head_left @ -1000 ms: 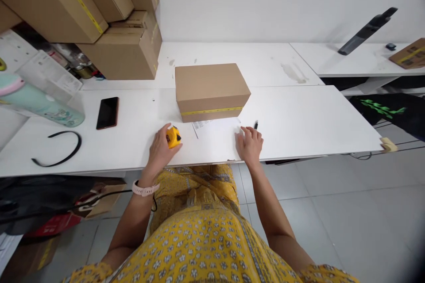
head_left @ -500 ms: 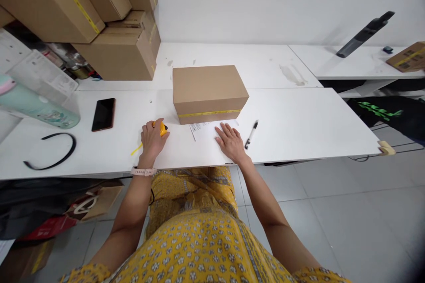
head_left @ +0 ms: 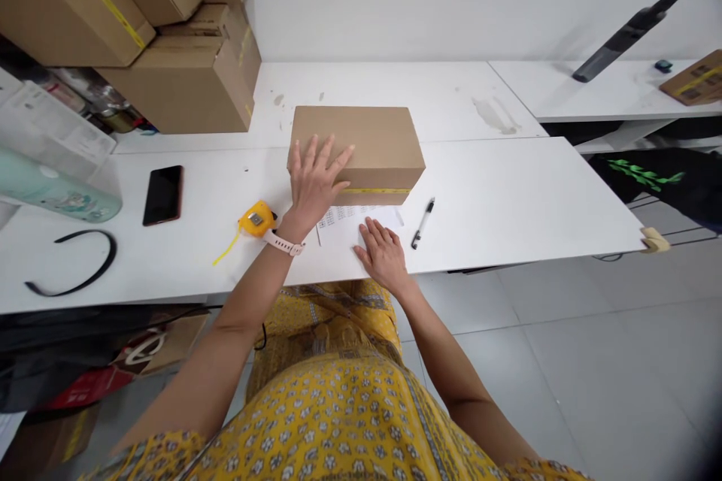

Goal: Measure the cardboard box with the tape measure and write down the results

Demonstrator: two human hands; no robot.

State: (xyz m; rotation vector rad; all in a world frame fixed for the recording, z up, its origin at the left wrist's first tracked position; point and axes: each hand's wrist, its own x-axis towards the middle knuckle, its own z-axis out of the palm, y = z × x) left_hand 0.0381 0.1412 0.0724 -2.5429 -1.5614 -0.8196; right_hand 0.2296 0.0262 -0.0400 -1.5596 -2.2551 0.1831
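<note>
A closed brown cardboard box (head_left: 372, 137) with a yellow strip of tape along its front side stands at the centre of the frame on a white tabletop (head_left: 519, 199). The person's left hand (head_left: 314, 188), a pale pink band (head_left: 285, 242) at its wrist, lies over the box's front left part, fingers spread across the upper face and thumb apart, pinching nothing. The right hand (head_left: 384, 254) lies palm down just below the box, on a white printed sheet of paper (head_left: 338, 231) whose upper edge the box hides; its fingers are close together and slightly bent, the thumb held away, with nothing visible in its grasp. To the right of this hand lies a slanted pen (head_left: 423, 224) with a clear barrel and dark ends. Left of centre, near the left wrist, lies a yellow tape measure (head_left: 256, 219), a short length of its yellow blade extending toward the lower left. Farther left are a black-screened phone (head_left: 163, 195) with a reddish edge, a black curved band (head_left: 107, 263) and a mint-green cylindrical bottle (head_left: 62, 188), cut off by the frame. Stacked brown cartons (head_left: 174, 83) occupy the upper left; a dark grey cylindrical object (head_left: 620, 39) leans at the upper right.
</note>
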